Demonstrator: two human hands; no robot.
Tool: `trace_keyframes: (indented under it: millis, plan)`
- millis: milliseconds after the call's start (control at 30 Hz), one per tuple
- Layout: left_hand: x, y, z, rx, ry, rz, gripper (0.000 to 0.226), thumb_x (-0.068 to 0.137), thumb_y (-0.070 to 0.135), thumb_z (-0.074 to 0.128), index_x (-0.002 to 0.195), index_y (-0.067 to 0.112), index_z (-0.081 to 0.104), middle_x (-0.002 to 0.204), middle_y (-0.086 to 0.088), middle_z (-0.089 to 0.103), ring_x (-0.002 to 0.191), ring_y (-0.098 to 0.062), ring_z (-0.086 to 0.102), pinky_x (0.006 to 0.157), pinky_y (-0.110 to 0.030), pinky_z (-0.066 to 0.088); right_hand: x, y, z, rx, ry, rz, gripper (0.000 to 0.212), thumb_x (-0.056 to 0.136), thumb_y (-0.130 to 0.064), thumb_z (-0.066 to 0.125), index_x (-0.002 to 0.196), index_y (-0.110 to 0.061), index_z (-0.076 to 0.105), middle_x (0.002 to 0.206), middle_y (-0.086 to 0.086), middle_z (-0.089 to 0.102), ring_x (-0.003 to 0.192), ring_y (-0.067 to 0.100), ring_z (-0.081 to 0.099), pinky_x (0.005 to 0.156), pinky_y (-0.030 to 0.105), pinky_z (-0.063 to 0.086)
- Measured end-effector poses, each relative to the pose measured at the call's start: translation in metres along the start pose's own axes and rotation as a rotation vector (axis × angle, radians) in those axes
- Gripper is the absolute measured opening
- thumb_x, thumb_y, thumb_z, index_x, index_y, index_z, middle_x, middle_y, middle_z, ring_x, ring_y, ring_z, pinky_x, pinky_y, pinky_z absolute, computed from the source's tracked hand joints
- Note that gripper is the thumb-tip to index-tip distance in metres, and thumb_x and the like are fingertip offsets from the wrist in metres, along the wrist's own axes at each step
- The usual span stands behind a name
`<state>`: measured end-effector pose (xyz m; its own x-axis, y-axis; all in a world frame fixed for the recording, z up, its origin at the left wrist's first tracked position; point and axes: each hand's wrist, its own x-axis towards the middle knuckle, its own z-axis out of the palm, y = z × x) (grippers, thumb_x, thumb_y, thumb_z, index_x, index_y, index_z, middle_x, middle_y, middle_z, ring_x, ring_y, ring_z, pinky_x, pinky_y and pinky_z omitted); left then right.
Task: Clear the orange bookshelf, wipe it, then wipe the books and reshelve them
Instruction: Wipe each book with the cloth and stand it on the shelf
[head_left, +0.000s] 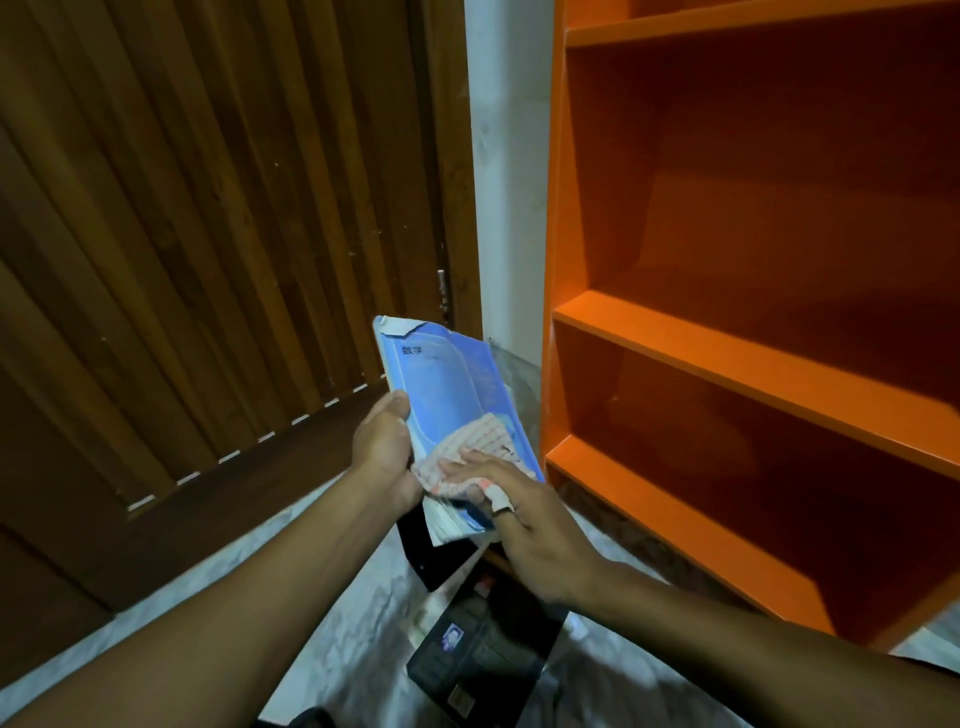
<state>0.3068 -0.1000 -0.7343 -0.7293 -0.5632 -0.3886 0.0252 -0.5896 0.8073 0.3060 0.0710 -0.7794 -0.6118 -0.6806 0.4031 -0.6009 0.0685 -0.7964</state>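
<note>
Head view — orange bookshelf, wooden door, marble floor

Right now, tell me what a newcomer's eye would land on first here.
The bright orange bookshelf on the right grabs attention first, its visible shelves bare. Next comes the blue book at centre, gripped along its edge by the left hand while the right hand presses a checked cloth onto the cover. Below the hands, dark books lie on the pale floor, with a brown slatted door filling the left.
</note>
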Motion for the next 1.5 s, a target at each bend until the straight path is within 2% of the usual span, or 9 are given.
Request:
trace_keyframes:
  millis: [400, 600, 700, 800, 1033, 1167, 1267, 1367, 1500]
  plan:
    - [0.012, 0.024, -0.031, 0.02, 0.123, 0.133, 0.029, 0.1, 0.021, 0.047, 0.122, 0.022, 0.066, 0.11, -0.01, 0.076, 0.095, -0.039, 0.073, 0.079, -0.067, 0.055, -0.012, 0.027, -0.013, -0.193, -0.366, 0.207, 0.021, 0.102, -0.013, 0.042, 0.083, -0.019, 0.049, 0.075, -0.011, 0.05, 0.068, 0.004, 0.044, 0.068, 0.024, 0.038]
    - [0.006, 0.032, -0.038, 0.056, -0.002, 0.092, 0.029, 0.099, 0.018, 0.047, 0.12, 0.012, 0.066, 0.116, -0.017, 0.073, 0.108, -0.044, 0.068, 0.09, -0.067, 0.051, -0.004, 0.055, -0.034, 0.128, -0.098, 0.744, 0.03, 0.106, -0.022, 0.041, 0.087, -0.006, 0.058, 0.063, 0.003, 0.044, 0.044, 0.004, 0.043, 0.05, 0.024, 0.035]
    - [0.003, 0.031, -0.039, 0.056, -0.086, 0.011, 0.031, 0.103, 0.025, 0.046, 0.123, 0.015, 0.066, 0.117, -0.016, 0.073, 0.109, -0.042, 0.067, 0.093, -0.06, 0.052, 0.01, 0.054, -0.043, 0.528, 0.12, 0.895, 0.043, 0.104, -0.037, 0.046, 0.129, -0.004, 0.055, 0.111, 0.016, 0.066, 0.09, 0.021, 0.065, 0.073, 0.035, 0.054]
    - [-0.001, 0.028, -0.039, 0.096, -0.147, -0.021, 0.031, 0.104, 0.026, 0.045, 0.123, 0.016, 0.067, 0.118, -0.015, 0.072, 0.111, -0.042, 0.066, 0.099, -0.06, 0.049, 0.022, 0.055, -0.049, 0.874, 0.173, 0.979, 0.073, 0.091, -0.052, 0.064, 0.148, -0.015, 0.038, 0.154, 0.01, 0.041, 0.131, 0.033, 0.054, 0.102, 0.059, 0.047]
    - [0.007, 0.021, -0.042, 0.622, -0.093, 0.13, 0.028, 0.106, 0.024, 0.045, 0.123, 0.01, 0.063, 0.116, -0.016, 0.073, 0.095, -0.035, 0.073, 0.09, -0.054, 0.056, 0.02, 0.02, -0.051, 0.879, 0.092, 0.77, 0.028, 0.095, -0.019, 0.063, 0.119, -0.005, 0.066, 0.111, 0.017, 0.074, 0.099, 0.037, 0.072, 0.069, 0.044, 0.061]
    - [0.009, 0.007, -0.04, 1.188, -0.062, 0.187, 0.065, 0.098, 0.03, 0.06, 0.155, 0.016, 0.031, 0.156, -0.01, 0.04, 0.138, -0.03, 0.045, 0.113, -0.043, 0.038, 0.025, 0.025, -0.037, 0.678, 0.186, 0.718, 0.031, 0.093, -0.027, 0.069, 0.117, -0.007, 0.067, 0.107, 0.014, 0.075, 0.092, 0.034, 0.074, 0.07, 0.042, 0.06]
    - [-0.015, 0.005, -0.015, 0.989, -0.18, 0.091, 0.054, 0.1, 0.042, 0.055, 0.149, 0.023, 0.041, 0.151, -0.004, 0.044, 0.134, -0.029, 0.048, 0.098, -0.04, 0.045, 0.025, 0.027, -0.021, 0.342, 0.219, 0.649, 0.051, 0.079, -0.046, 0.071, 0.119, -0.015, 0.064, 0.111, 0.006, 0.073, 0.096, 0.026, 0.071, 0.083, 0.047, 0.059]
    - [-0.03, -0.002, 0.007, 0.669, -0.337, -0.144, 0.035, 0.097, 0.052, 0.053, 0.124, 0.029, 0.056, 0.129, 0.0, 0.059, 0.098, -0.031, 0.062, 0.081, -0.05, 0.058, 0.022, 0.03, -0.011, 0.005, 0.181, 0.455, 0.018, 0.087, -0.033, 0.061, 0.102, -0.022, 0.063, 0.092, -0.006, 0.069, 0.086, 0.007, 0.065, 0.081, 0.037, 0.055]
    - [-0.017, -0.015, 0.01, 0.523, -0.217, -0.014, 0.046, 0.096, 0.035, 0.065, 0.138, 0.029, 0.046, 0.117, -0.014, 0.066, 0.077, -0.034, 0.069, 0.064, -0.053, 0.06, 0.017, 0.015, -0.008, -0.258, 0.091, 0.246, 0.019, 0.092, -0.027, 0.059, 0.111, -0.032, 0.059, 0.088, -0.021, 0.06, 0.08, -0.01, 0.053, 0.065, 0.011, 0.038]
